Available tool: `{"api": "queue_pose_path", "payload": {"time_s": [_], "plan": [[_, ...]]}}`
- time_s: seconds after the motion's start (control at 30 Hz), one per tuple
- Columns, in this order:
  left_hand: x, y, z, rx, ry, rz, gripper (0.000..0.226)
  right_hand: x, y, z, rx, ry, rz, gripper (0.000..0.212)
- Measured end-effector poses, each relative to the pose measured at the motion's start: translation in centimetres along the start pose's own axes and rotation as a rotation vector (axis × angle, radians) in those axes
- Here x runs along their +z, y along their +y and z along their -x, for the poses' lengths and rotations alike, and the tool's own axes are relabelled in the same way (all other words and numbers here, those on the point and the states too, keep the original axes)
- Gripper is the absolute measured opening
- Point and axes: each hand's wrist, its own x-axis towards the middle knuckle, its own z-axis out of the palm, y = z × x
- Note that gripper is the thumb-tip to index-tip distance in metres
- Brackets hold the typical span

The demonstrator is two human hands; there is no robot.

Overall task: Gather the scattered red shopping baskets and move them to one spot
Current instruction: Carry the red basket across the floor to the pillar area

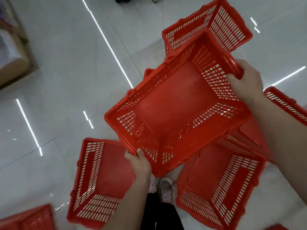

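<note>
Red basket (174,103) is held over floor (66,80) | near rim gripped by left hand (138,161) | far rim by right hand (245,82)

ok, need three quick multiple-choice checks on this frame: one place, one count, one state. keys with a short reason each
1. Where are the person's shoes?
A. between the lower-left basket and the lower-right basket
B. inside a basket
C. on a shelf

2. How many hands grip the held basket?
A. none
B. one
C. two

3. The held basket is:
A. full of goods
B. empty, open side up
C. upside down

Key:
1 A: the shoes show in the gap between those two baskets.
2 C: the left hand curls over the near rim and the right hand over the far rim.
3 B: its bare red bottom shows through the open top.
</note>
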Motion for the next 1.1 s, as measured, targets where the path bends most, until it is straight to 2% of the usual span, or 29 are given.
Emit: {"api": "queue_pose_path", "payload": {"time_s": [0.17, 0.37, 0.53, 0.67, 0.8, 0.93, 1.0, 1.1], "plan": [[-1.6, -2.1, 1.4, -0.018, -0.063, -0.049, 0.033, 0.6, 1.9, 1.3, -0.06, -0.069, 0.014, 0.045], [-6.0, -0.3, -0.3, 0.147, -0.098, -0.119, 0.025, 0.5, 3.7, 5.3, -0.028, -0.122, -0.026, 0.043], [-9.8, 2.7, -5.8, 0.194, -0.14, -0.238, 0.023, 2.3, 4.2, 13.0, 0.1, -0.058, -0.12, 0.038], [-11.2, 5.0, -9.4, 0.17, -0.121, -0.234, 0.034, 4.0, 2.9, 15.2, 0.163, -0.057, -0.169, 0.049], [-13.2, 2.2, -5.2, 0.088, -0.118, -0.079, 0.023, 3.3, -0.5, 10.3, 0.119, -0.151, -0.064, 0.055], [-12.2, -1.6, 1.7, -0.15, -0.098, 0.192, 0.028, 3.2, -5.6, 4.2, -0.052, -0.245, 0.104, 0.052], [-10.9, -2.1, 3.5, -0.259, -0.083, 0.25, 0.028, 3.9, -7.6, 1.9, -0.106, -0.268, 0.163, 0.053], [-9.6, -3.3, 4.1, -0.307, -0.049, 0.284, 0.025, 6.0, -9.1, 0.4, -0.152, -0.326, 0.205, 0.052]]}}
